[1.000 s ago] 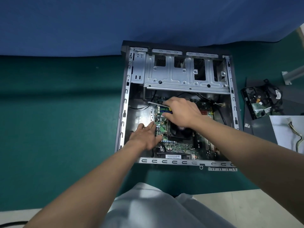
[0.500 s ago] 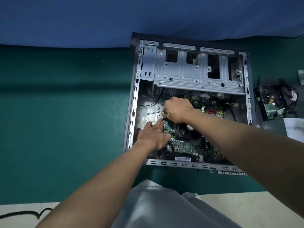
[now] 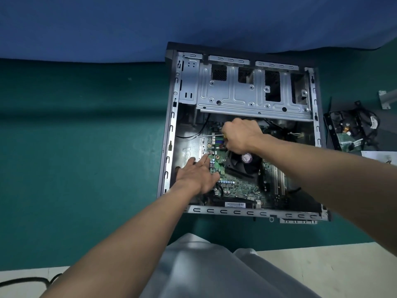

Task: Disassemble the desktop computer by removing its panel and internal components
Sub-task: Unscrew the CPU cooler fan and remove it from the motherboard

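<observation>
An open desktop case (image 3: pixel 169 134) lies on its side on a green mat, its side panel off. Inside are a green motherboard (image 3: pixel 238 186), a black CPU fan (image 3: pixel 242 163) and a silver drive cage (image 3: pixel 247 91) at the far end. My right hand (image 3: pixel 240 135) grips a screwdriver (image 3: pixel 206 136) with a yellow-and-black handle; its metal shaft points left over the board's left edge. My left hand (image 3: pixel 197 172) rests flat, fingers straight, on the board's left edge and the case floor.
Removed parts lie to the right of the case: a black drive with cables (image 3: pixel 350 130), a white sheet (image 3: pixel 380 157) and a grey metal bracket (image 3: pixel 386 97). A blue cloth (image 3: pixel 150 24) hangs behind. A black cable (image 3: pixel 25 281) crosses the floor at the lower left.
My right hand with the screwdriver has shifted a little toward the far end of the board. My left hand stays flat on the same spot. My head has moved, shifting the view.
</observation>
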